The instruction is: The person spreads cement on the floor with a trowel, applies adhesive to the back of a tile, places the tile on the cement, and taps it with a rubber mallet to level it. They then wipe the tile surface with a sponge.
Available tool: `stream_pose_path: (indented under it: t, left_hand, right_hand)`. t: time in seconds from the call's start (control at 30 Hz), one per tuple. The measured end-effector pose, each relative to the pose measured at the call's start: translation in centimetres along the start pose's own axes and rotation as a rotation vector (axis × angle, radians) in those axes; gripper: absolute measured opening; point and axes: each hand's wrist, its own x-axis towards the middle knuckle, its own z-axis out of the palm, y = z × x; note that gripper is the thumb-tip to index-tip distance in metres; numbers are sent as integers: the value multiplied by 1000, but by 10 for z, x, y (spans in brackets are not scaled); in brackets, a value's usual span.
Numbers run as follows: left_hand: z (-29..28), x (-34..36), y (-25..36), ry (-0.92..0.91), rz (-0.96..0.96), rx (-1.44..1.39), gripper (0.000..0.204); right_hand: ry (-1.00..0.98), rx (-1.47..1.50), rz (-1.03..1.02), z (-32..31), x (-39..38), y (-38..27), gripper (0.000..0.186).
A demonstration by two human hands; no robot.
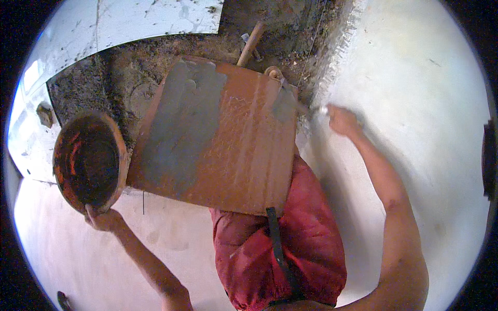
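Slab (pixel 244 155) before the red trousers (pixel 319 223) looks heavy from here, stiff, perhaps brittle, slick under grey paste (pixel 179 124); bare edges grip best. Left hand (pixel 104 220) pinches a basin (pixel 123 155) rim; right hand (pixel 343 121) clasps a blurred tool (pixel 324 110).

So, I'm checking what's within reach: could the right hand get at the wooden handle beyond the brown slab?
Probably, once freed: the right hand seems to grip a blurred tool, but the wooden handle juts out past the brown slab.
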Motion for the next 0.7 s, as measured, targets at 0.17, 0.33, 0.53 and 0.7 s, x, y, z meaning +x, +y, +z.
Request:
stream_pose_path:
  t: [0.17, 0.33, 0.53, 0.7]
  left_hand:
    - [-42, 0, -36, -226, 342, 602, 33]
    - [-67, -7, -50, -231, 549, 1123, 39]
    - [-71, -11, -61, -249, 335, 971, 42]
    - [-79, -15, -75, -326, 470, 1091, 42]
  right_hand:
    - [-136, -65, 182, 34, 126, 47, 33]
    - [-188, -122, 181, 35, 144, 45, 32]
    - [-76, -138, 41, 28, 122, 40, 37]
    - [-122, -218, -169, 35, 85, 44, 41]
